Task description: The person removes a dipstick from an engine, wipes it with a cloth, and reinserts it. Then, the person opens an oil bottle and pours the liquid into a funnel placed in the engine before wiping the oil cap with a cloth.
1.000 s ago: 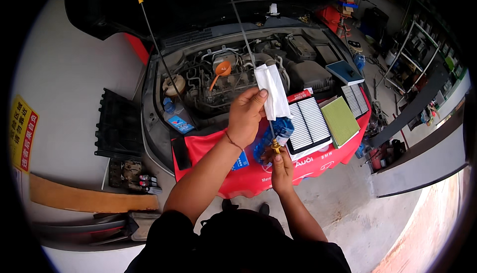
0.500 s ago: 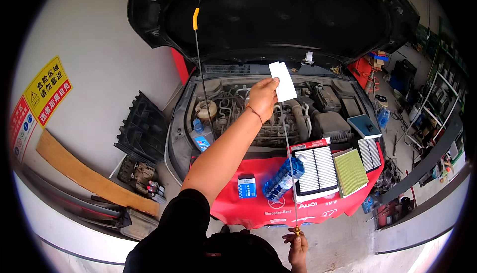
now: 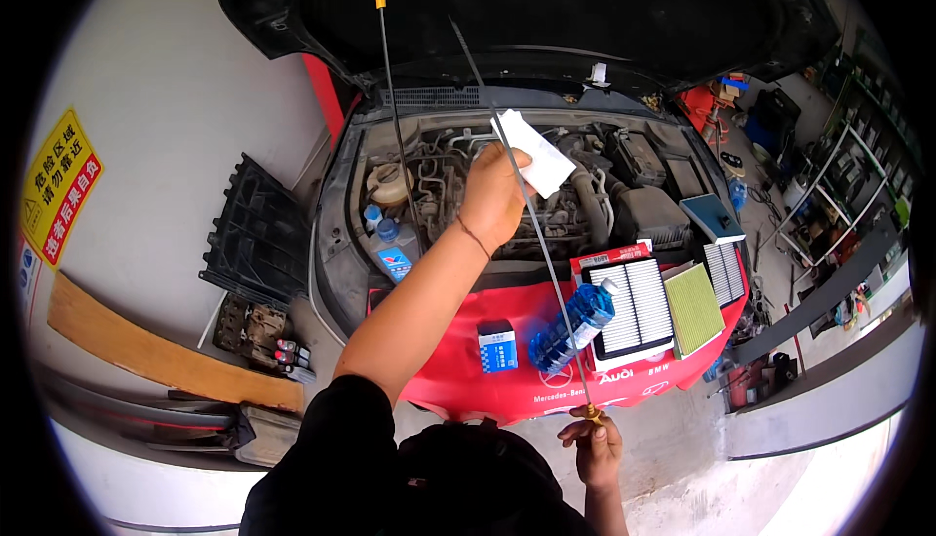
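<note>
My left hand [image 3: 492, 195], in the upper middle over the engine bay, is closed on a folded white paper [image 3: 536, 151]. A long thin dipstick [image 3: 561, 302] slants past that hand and the paper, its tip rising toward the dark underside of the raised hood. My right hand [image 3: 597, 453], low at the front edge, grips the dipstick's yellow handle [image 3: 593, 412]. Below the rod, a bottle of blue liquid [image 3: 570, 326] lies on a red fender cover [image 3: 458, 351], beside a small blue box [image 3: 497, 349]. My left forearm hides part of the cover.
Air filters [image 3: 629, 312], a green panel filter [image 3: 692, 307] and a teal box [image 3: 710, 216] sit at the bay's right. A hood prop [image 3: 387, 58] stands left. Black plastic panels [image 3: 249, 229] lean by the wall. A metal rack [image 3: 838, 185] stands among clutter at the right.
Since a second ago my right hand and the handle have moved down and right in view. The paper, earlier upright round the rod, now lies tilted beside it, with the rod's tip showing above.
</note>
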Available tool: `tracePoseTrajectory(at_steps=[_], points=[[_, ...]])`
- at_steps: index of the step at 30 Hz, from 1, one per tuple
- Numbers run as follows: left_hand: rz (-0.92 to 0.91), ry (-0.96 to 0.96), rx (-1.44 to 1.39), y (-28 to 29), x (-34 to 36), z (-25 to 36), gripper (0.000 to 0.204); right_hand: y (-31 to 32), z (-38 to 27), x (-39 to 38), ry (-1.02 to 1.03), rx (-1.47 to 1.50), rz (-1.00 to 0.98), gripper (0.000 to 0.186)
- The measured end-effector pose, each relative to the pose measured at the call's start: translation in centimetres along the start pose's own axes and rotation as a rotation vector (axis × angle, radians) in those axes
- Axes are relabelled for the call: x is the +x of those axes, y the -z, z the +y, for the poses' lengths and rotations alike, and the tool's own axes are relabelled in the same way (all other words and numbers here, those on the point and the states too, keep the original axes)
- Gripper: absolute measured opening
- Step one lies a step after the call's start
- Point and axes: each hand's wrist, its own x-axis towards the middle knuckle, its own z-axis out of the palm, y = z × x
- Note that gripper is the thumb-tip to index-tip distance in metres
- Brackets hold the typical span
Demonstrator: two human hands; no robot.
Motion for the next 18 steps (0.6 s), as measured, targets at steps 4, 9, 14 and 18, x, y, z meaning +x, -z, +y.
tracePoseTrajectory(at_steps=[4, 9, 14, 18], points=[[-0.135, 0.133, -0.245, 1.9, -3.8, 1.5, 0.034, -4.4, 2.8, 3.6, -0.053, 0.009, 0.031, 0.048], [-0.183, 0.170, -0.368, 5.6, -4.2, 3.6, 0.037, -7.3, 5.1, 4.6, -0.099, -0.091, 0.074, 0.038], [-0.180, 0.251, -0.094, 9.8, -3.6, 2.6, 0.029, -8.7, 5.6, 5.4, -0.300, 0.118, 0.067, 0.036], [-0.038, 0.195, -0.277, 12.7, -1.5, 1.7, 0.022, -6.4, 5.2, 4.0, -0.499, 0.615, 0.147, 0.040]])
